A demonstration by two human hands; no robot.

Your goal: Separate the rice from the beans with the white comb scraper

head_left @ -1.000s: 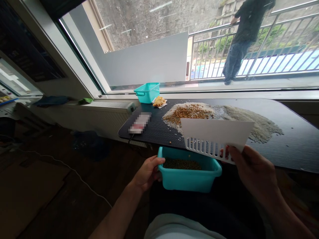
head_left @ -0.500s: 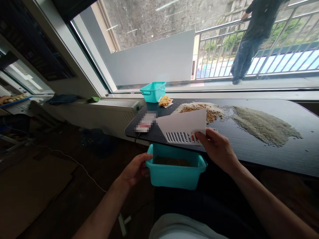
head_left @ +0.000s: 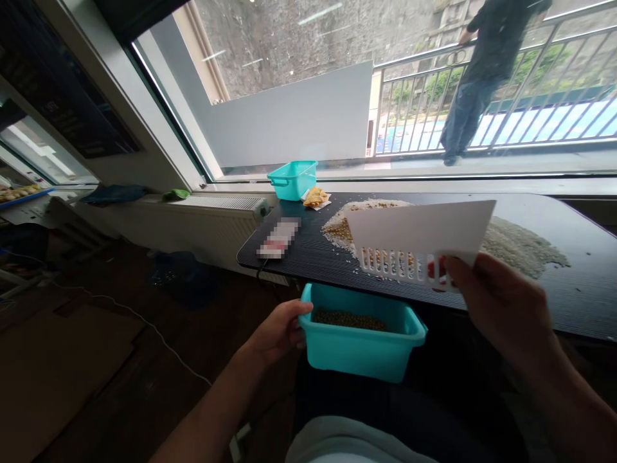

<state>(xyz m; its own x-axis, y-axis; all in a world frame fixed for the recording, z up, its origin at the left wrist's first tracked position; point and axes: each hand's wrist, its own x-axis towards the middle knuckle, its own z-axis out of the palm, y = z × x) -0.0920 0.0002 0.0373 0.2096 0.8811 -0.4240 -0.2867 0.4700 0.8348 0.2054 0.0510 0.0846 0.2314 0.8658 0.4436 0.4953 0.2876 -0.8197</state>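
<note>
At table [head_left: 308, 257]: two bins [head_left: 359, 350] [head_left: 292, 181] (one scoop [head_left: 419, 231])

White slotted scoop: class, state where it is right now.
In the head view the white slotted scoop sits right of centre, held in the right hand over the near edge of the black table, just above the near teal bin.

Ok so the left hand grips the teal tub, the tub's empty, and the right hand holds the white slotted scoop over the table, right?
Not empty: the head view shows brownish beans in the teal tub. The left hand does grip it, and the right hand does hold the white slotted scoop over the table.
</note>
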